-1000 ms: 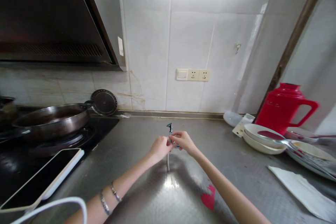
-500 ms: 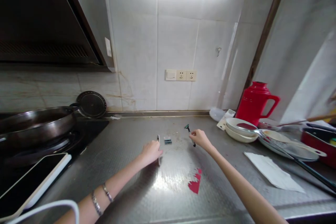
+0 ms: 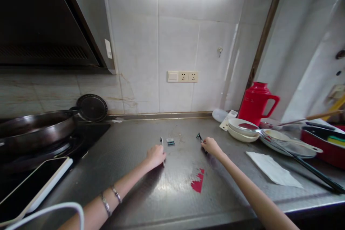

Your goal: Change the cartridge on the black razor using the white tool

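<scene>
My left hand (image 3: 156,155) is closed round a slim pale toothbrush (image 3: 162,142), its head pointing away from me and its handle end showing below my fingers. A dark safety razor (image 3: 199,137) is pinched in my right hand (image 3: 211,146), head up and tilted to the left; its lower handle is mostly hidden by my fingers. Between the two hands, nearer the left, a small clear case with dark green strips (image 3: 170,142) lies on the metal counter (image 3: 140,194). Closer to me is a torn red scrap (image 3: 198,182).
A steel pan (image 3: 37,129) sits on the stove at left, with a phone-like device (image 3: 37,187) and white cable (image 3: 54,209) in front. On the right are stacked bowls (image 3: 242,134), a red thermos (image 3: 254,104), a white napkin (image 3: 273,169), a plate with utensils and a red pot (image 3: 309,140).
My right hand has moved a little to the right with the razor, whose head now leans more to the left. My left hand stays nearly in place. The view has shifted slightly.
</scene>
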`<state>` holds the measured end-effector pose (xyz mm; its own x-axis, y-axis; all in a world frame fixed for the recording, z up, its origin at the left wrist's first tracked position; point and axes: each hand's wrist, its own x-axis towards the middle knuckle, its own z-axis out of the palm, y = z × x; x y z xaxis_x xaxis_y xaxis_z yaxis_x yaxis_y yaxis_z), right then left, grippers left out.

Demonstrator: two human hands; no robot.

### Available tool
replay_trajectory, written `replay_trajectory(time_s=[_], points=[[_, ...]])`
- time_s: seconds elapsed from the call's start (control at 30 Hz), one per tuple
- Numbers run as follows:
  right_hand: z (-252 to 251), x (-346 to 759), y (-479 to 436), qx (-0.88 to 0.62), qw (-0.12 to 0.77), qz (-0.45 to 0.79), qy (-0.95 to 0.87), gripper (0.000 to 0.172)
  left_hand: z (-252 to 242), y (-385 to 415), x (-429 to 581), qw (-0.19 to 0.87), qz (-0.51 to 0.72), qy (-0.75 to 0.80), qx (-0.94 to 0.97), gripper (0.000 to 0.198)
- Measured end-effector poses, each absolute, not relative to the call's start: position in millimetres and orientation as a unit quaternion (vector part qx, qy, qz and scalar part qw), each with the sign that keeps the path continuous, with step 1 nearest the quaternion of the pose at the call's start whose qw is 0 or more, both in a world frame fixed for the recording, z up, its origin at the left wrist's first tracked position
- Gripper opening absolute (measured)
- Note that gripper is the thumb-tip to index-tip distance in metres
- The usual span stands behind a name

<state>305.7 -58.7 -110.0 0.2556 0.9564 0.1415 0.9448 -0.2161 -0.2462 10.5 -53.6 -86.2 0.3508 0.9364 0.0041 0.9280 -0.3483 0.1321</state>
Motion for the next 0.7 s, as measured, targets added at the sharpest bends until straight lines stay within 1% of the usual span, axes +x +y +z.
replay_trajectory(time_s=[0.27, 0.4, 0.5, 0.57, 0.7], points=[[-109.4, 298.7, -64.3, -0.788, 0.129, 0.014, -0.601, 0.027, -87.7, -52.9, 4.7, 0.048, 0.076, 0.585, 0.806, 0.030], [-100.7, 297.2, -71.7, -0.790, 0.149, 0.013, -0.595, 0.028, -82.5, -53.3, 4.0, 0.053, 0.099, 0.590, 0.799, 0.031], [-88.3, 288.0, -77.9, -0.772, 0.182, 0.019, -0.609, 0.027, -77.8, -56.6, 9.0, 0.062, 0.131, 0.578, 0.803, 0.030], [-79.7, 275.1, -81.0, -0.747, 0.209, 0.041, -0.630, 0.027, -75.8, -60.5, 16.6, 0.064, 0.149, 0.563, 0.811, 0.029], [-67.2, 241.4, -84.6, -0.693, 0.250, 0.139, -0.662, 0.039, -75.0, -72.5, 38.5, 0.068, 0.166, 0.529, 0.830, 0.029]])
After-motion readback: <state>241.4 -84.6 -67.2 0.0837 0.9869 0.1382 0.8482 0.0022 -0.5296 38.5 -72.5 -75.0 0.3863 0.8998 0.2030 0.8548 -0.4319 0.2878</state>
